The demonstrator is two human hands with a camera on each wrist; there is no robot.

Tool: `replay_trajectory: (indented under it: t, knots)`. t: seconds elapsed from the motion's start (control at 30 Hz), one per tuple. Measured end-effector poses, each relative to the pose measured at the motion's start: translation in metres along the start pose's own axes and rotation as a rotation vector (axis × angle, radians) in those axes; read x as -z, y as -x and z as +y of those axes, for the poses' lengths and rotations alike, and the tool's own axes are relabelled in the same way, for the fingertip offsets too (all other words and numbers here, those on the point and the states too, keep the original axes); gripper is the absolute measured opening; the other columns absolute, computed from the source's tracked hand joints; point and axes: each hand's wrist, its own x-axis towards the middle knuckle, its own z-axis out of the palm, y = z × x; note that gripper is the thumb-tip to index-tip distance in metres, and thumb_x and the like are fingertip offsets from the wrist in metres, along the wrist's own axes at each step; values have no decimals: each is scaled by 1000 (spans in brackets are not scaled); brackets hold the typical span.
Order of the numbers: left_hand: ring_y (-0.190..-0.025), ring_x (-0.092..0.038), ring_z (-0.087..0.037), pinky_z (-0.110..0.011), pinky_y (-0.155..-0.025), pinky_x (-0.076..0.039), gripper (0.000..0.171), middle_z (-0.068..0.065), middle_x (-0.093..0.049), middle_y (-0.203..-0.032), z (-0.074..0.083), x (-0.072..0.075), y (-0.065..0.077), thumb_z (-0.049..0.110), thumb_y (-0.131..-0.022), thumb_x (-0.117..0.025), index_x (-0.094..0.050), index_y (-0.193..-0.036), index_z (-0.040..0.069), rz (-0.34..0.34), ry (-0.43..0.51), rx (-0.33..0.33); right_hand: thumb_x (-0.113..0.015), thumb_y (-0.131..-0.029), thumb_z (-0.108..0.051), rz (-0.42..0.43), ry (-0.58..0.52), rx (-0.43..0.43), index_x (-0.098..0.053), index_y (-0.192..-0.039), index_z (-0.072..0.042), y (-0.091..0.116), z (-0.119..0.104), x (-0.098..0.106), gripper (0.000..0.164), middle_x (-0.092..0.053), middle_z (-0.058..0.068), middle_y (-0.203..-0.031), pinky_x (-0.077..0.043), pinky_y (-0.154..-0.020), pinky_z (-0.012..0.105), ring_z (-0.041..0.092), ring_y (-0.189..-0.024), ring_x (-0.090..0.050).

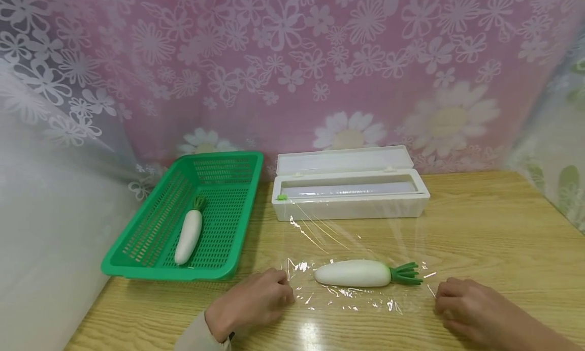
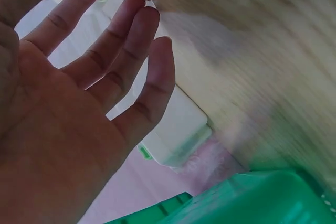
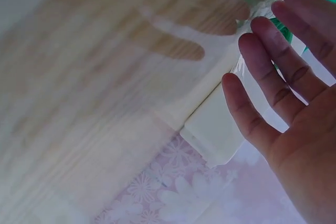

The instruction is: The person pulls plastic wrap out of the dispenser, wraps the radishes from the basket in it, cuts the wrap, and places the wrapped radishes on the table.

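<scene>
A white radish (image 1: 353,274) with a cut green top lies sideways on clear plastic wrap (image 1: 347,306), which runs from a white dispenser box (image 1: 352,209) toward me. My left hand (image 1: 262,297) is at the wrap's left edge, near the radish's tip; thumb and forefinger pinch the film there. On the opposite edge, beyond the green stalks, my right hand (image 1: 468,308) pinches the film too. In both wrist views the other fingers (image 2: 157,77) (image 3: 252,114) are loosely bent and spread. The left fingertips run out of the left wrist view.
A green plastic basket (image 1: 244,224) stands at the left with another white radish (image 1: 189,236) in it. The dispenser's lid (image 1: 345,160) is raised, showing the film roll (image 1: 347,189) and a small green slider (image 1: 282,197). Flowered curtains (image 1: 292,61) hang behind the wooden table (image 1: 493,229).
</scene>
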Motion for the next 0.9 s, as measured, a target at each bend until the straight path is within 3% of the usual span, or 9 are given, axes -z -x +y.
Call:
replay_trajectory:
  t: [0.17,0.3,0.53,0.63,0.73,0.83,0.9]
  knots:
    - [-90,-53,-7,-20,-75,-46,16,9,-56,-95,3,-2,3,14,-81,-83,-76,-94,22,-25,-38,23,-42,-109,-40,53,53,-1,-64,-84,-30,-1,-3,-2,35,-53,-21,-89,-38,-63,17,0,-77,-47]
    - [-89,-52,-8,-20,-72,-46,9,9,-56,-94,6,-5,2,14,-88,-78,-74,-90,22,2,-73,22,-32,-109,-43,69,58,-36,-57,-78,-31,-3,-6,-3,42,-45,-22,-85,-33,-59,16,-4,-73,-41]
    - [-85,-49,-8,-20,-68,-43,14,9,-55,-92,8,-10,0,12,-89,-76,-69,-81,22,21,-111,31,-24,-109,-41,54,93,-70,-51,-75,-28,-7,-9,-7,46,-38,-22,-82,-29,-57,14,-5,-71,-34]
    - [-86,-52,-9,-20,-68,-45,14,8,-55,-91,8,-13,-1,10,-91,-73,-65,-83,18,26,-150,14,-26,-109,-40,9,85,-106,-51,-76,-27,-8,-9,-7,43,-36,-22,-82,-32,-55,17,-5,-71,-33]
    - [-88,-56,-10,-22,-72,-48,12,7,-58,-91,9,-15,-2,9,-94,-69,-62,-88,15,30,-172,2,-42,-109,-35,-28,52,-149,-52,-79,-26,-7,-10,-6,33,-37,-22,-82,-35,-53,20,-6,-71,-34]
    - [-85,-60,-10,-23,-73,-51,14,4,-61,-88,8,-17,-3,5,-93,-69,-59,-90,14,39,-122,9,-63,-103,-21,-25,8,-180,-53,-82,-26,-5,-11,-4,23,-37,-23,-84,-34,-54,18,-7,-71,-34]
    - [-83,-60,-10,-22,-72,-51,17,4,-61,-86,7,-16,-3,2,-92,-70,-58,-91,13,40,-70,24,-68,-99,-16,-6,-17,-192,-52,-84,-27,-5,-12,-2,25,-36,-24,-84,-31,-55,14,-8,-72,-33]
